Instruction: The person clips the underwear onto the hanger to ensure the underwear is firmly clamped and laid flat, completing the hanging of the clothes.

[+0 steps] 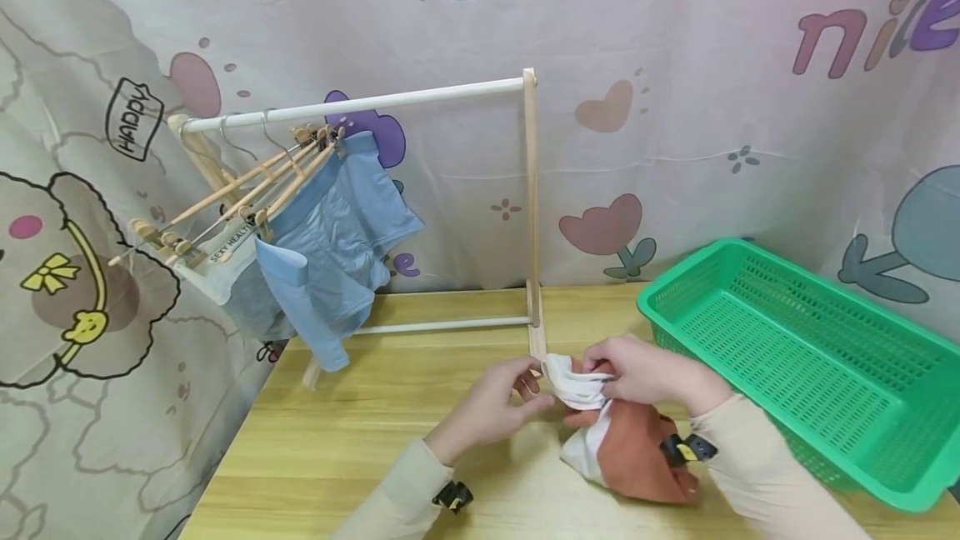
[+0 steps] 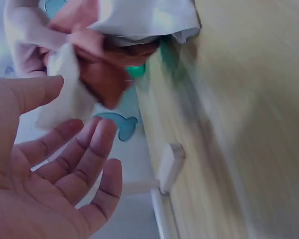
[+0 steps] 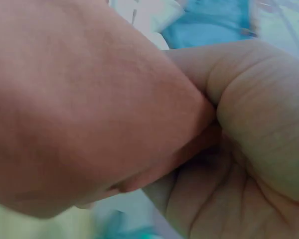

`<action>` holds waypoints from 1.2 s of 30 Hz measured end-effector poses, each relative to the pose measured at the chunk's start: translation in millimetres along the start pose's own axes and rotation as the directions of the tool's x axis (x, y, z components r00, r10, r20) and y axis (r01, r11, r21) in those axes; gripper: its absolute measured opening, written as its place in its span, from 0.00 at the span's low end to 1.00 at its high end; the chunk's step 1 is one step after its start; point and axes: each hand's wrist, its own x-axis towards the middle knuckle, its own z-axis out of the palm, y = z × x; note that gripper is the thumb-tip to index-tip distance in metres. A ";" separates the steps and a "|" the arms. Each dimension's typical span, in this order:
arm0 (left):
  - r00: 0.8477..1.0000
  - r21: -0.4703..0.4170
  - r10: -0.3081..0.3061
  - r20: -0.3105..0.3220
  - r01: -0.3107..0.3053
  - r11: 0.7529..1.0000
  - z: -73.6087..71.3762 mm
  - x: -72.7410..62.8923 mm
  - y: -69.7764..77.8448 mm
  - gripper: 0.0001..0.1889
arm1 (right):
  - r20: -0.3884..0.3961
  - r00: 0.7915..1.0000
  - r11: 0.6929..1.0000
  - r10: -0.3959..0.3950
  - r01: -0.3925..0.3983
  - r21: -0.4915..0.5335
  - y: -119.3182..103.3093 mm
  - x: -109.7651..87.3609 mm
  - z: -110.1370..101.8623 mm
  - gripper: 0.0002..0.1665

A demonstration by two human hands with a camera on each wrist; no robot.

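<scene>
A rust-and-white garment (image 1: 637,457) hangs bunched over the table's front right part, its exact kind hidden by the folds. My right hand (image 1: 641,367) grips its gathered upper part near the white band (image 1: 576,386). In the right wrist view, rust cloth (image 3: 89,99) fills the left side, against the curled right hand (image 3: 264,134). My left hand (image 1: 487,407) is beside the white band, thumb and fingers spread apart. Seen from the left wrist, the fingers of the left hand (image 2: 55,159) are loosely bent around a gap, right at a white flap (image 2: 67,92) of the garment.
A wooden rack with a white rail (image 1: 420,98) stands at the back left. Light blue shorts (image 1: 330,223) and a grey-white garment (image 1: 251,298) hang there from clip hangers (image 1: 258,190). On the right is a green plastic basket (image 1: 795,373). A printed curtain (image 1: 465,190) backs the table (image 1: 315,457).
</scene>
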 end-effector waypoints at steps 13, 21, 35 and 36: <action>0.996 0.112 -0.061 -0.057 0.067 0.991 2.0 5.8 -32.0 0.13 | -0.079 0.996 0.995 0.046 -0.039 0.096 28.7 23.1 50.6 0.26; 0.993 0.166 -0.080 -0.081 0.093 0.982 4.6 19.1 -36.7 0.08 | -0.349 0.931 0.988 0.107 -0.138 -0.066 4.7 -27.9 44.0 0.33; 0.986 0.152 -0.060 -0.157 0.084 0.985 -20.5 19.3 -38.2 0.07 | -0.137 0.976 0.978 0.169 -0.184 -0.103 43.9 -104.8 80.7 0.20; 0.985 0.143 -0.064 -0.162 0.088 0.986 -24.2 18.0 -38.1 0.07 | -0.129 0.978 0.982 0.163 -0.174 -0.078 47.7 -107.8 76.7 0.20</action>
